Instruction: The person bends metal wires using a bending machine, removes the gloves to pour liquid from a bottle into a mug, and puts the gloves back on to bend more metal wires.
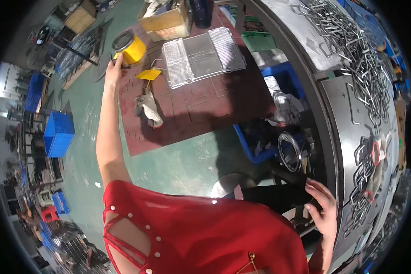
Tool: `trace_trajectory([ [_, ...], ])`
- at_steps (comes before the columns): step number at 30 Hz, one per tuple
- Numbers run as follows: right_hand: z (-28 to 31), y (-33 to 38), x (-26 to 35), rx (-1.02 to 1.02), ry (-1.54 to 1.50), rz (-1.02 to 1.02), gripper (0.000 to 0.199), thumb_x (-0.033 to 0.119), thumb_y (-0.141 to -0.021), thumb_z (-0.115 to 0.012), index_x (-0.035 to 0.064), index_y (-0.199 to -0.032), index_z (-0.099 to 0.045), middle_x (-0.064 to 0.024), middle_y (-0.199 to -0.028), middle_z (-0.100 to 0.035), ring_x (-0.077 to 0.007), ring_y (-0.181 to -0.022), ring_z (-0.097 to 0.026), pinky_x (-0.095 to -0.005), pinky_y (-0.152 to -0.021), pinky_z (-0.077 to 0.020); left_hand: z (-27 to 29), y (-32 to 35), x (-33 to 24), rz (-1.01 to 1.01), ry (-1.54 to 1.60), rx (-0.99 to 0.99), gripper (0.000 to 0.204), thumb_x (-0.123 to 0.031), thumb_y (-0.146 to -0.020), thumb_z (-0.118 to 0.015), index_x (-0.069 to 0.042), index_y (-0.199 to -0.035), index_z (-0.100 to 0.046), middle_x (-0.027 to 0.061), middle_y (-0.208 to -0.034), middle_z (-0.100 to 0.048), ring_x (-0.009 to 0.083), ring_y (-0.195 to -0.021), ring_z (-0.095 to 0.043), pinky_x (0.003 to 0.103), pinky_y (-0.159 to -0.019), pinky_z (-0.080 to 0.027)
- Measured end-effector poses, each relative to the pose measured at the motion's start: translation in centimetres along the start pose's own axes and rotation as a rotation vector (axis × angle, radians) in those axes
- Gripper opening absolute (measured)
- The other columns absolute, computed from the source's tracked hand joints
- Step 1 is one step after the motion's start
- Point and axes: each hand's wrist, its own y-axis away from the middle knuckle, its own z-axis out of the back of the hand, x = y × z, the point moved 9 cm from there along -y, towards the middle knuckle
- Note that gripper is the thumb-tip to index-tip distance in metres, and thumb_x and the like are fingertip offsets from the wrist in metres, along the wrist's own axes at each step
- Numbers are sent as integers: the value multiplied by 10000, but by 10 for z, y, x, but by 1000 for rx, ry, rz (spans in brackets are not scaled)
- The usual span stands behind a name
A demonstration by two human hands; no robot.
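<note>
Wearing red top (214, 228) nearest, at six o'clock. Gripping yellow mug (135, 49) at eleven with left hand (115, 68); holding right hand (323, 210) loosely curled, seemingly empty, at four. Probably either lifting or setting down mug, cannot tell which; next calls for keeping it level.

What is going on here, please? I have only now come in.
A person in a red top has the left hand at the handle of a yellow mug with a dark top, by the edge of a dark red board. The right hand is beside the metal workbench, with nothing visible in it. A wire mesh panel and a cloth glove lie on the board; bent metal rods are heaped on the bench.
</note>
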Motion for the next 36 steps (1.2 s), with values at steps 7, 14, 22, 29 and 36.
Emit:
trace_trajectory([
  [7, -14, 75, -39, -99, -88, -247, 404, 9, -800, -695, -26, -1201, -653, -198, -1218, -671, -356, -1152, -645, -395, -984, -499, 2, -113, 93, -11, 54, -104, 446, -431, -946, -685, -45, -1134, -561, 48, -895, -628, 161, -673, -608, 299, -549, -488],
  [14, -31, 107, -54, -183, -154, -208, 372, 100, -898, -696, 24, -1258, -638, -163, -1249, -661, -348, -1163, -628, -405, -979, -516, -10, -168, 146, -29, -60, 105, 528, -511, -1009, -540, -58, -1276, -586, 63, -1150, -634, 202, -937, -623, 341, -728, -560],
  [22, -46, 129, -66, -210, -236, -111, 363, 105, -942, -661, 21, -1292, -609, -164, -1259, -651, -350, -1173, -617, -404, -1003, -507, 3, -99, 68, -181, -1481, -128, 940, -531, -740, -805, -228, -1521, -379, 283, -1253, -583, 440, -1098, -587, 494, -1000, -484],
  [29, -29, 158, -71, -225, -261, -13, 354, 116, -966, -640, 25, -1305, -594, -166, -1278, -639, -350, -1181, -613, -411, -1009, -504, -185, 151, -114, -1116, -649, 68, 478, -168, -988, -625, 54, -1384, -476, 206, -1354, -517, 329, -1203, -514, 430, -1039, -417],
  [36, 11, 202, -59, -317, -114, 90, 342, 187, -975, -643, 62, -1293, -620, -111, -1278, -652, -303, -1126, -636, -397, -948, -516, -468, 495, -260, -1573, -364, 987, 363, -59, -832, -723, -45, -1191, -668, 138, -1189, -633, 338, -1159, -580, 425, -1006, -455],
])
